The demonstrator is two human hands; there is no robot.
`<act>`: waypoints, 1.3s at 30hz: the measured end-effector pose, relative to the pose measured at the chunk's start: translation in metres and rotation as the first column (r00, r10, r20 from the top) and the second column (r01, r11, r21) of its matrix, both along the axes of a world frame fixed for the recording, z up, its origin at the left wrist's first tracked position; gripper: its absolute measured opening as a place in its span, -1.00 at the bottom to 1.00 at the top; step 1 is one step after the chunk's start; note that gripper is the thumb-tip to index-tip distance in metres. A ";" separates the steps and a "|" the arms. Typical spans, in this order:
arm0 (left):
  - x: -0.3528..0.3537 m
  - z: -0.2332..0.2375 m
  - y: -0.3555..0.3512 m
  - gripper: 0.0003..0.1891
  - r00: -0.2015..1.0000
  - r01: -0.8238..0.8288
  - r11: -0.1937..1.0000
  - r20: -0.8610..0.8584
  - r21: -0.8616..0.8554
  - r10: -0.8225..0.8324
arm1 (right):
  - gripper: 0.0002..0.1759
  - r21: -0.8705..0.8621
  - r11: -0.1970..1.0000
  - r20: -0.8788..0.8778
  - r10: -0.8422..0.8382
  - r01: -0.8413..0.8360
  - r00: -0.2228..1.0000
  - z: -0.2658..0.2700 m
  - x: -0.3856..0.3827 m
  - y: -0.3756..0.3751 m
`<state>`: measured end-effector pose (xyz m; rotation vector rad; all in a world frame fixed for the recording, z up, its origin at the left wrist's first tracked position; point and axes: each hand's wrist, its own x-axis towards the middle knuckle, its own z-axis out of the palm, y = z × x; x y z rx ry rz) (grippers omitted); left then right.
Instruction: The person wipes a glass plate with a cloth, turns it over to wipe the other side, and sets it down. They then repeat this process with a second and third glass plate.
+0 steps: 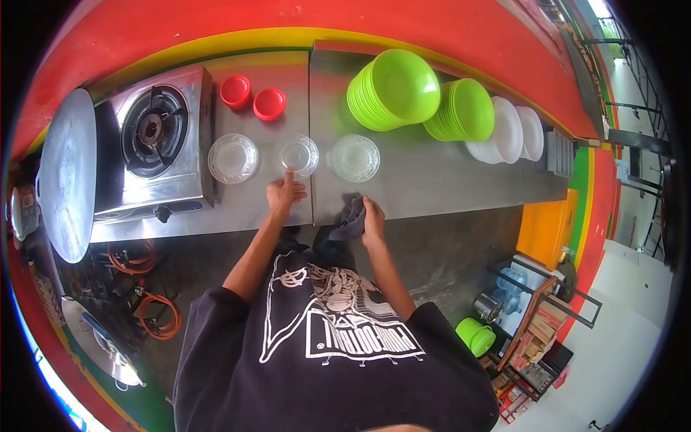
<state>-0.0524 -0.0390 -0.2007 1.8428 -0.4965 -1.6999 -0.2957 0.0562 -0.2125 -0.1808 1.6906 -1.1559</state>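
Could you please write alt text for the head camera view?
A person's left hand reaches the middle of three clear dishes on a metal counter; the right hand holds a dark cloth. Around are a stove, red bowls, stacked green bowls and white dishes.

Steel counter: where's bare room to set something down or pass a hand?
Widest: right of the rightmost glass plate, in front of green bowls and white stacks. Smaller: between red bowls and green bowls; between stove and left hand. Crowded: back right, where the stacks stand close together.
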 end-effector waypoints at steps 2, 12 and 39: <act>-0.001 0.005 0.002 -0.36 0.994 0.036 0.997 0.105 -0.072 -0.028 | -0.64 -0.001 0.999 -0.004 0.043 -0.043 0.999 -0.002 0.004 0.002; 0.032 0.033 -0.004 -0.41 0.824 0.464 0.885 0.385 -0.036 -0.416 | -0.64 0.050 0.998 0.073 0.020 -0.024 0.997 0.014 0.009 0.006; 0.026 0.100 0.035 -0.23 0.676 0.181 0.831 -0.548 -0.526 -0.494 | -0.65 -0.157 0.829 0.060 0.551 -0.538 0.832 0.106 0.080 -0.027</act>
